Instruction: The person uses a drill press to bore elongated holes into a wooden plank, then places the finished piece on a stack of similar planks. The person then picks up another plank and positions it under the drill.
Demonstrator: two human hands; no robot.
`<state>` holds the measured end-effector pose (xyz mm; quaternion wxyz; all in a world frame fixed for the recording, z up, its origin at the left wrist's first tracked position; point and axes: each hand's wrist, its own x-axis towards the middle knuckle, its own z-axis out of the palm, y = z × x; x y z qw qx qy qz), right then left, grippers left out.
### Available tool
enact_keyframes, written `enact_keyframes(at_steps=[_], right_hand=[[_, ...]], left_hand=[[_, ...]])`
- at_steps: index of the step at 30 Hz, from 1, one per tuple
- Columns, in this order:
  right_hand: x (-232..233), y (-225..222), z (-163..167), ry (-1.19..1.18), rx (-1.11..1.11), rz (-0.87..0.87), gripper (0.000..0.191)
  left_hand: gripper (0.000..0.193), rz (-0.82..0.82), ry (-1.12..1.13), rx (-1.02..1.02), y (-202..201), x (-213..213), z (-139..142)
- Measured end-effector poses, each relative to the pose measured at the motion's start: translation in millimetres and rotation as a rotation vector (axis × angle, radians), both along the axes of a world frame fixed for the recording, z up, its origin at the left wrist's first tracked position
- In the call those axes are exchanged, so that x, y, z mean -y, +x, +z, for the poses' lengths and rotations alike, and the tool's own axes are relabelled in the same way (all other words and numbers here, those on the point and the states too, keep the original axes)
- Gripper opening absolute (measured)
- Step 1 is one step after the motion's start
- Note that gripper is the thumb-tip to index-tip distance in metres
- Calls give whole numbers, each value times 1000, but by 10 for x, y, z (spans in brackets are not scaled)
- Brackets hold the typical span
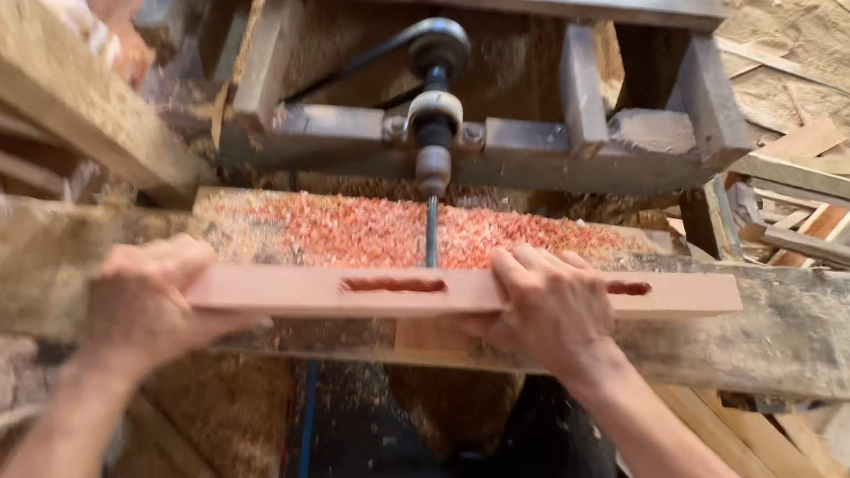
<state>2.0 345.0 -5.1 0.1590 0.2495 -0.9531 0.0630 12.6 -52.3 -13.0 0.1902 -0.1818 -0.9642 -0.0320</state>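
A long reddish wooden board (346,288) lies flat across a worn wooden bench (803,332), with one slot cut near its middle and another by its right end. My left hand (145,298) grips the board's left end. My right hand (546,306) presses down on the board right of the middle slot. A horizontal drill bit (431,232) on a belt-driven spindle (435,125) points toward the board's far edge, just beyond the middle slot. Pink wood shavings (378,229) cover the table behind the board.
The machine's heavy grey wooden frame (639,148) stands behind the spindle. Stacked planks (59,89) lean at the left, and loose offcuts (819,189) lie at the right. Sawdust covers the floor below, where more planks (779,446) lie.
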Motion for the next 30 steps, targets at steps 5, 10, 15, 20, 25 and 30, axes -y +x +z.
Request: enact_keyframes(at_steps=[5,10,15,20,25,30], right_hand=[[-525,11,58,-10,-45,10,70],[-529,38,164,60,-14,-91,73],[-544,287,187,27,-173,-37,72],[-669,359,4,52,-28,-81,69],[-615,785,-228,30,-151,-50,55],[-462,1203,-484,-100,-435,-53,37]], left_hand=[[72,-71,47,39,-30,-464,-77],[70,-83,60,-21,4,-592,35],[70,-76,32,164,63,-623,161],[65,36,-20,278,296,-599,133],[46,-58,124,-129,830,-484,-167],[37,18,222,-370,1134,-452,-599]])
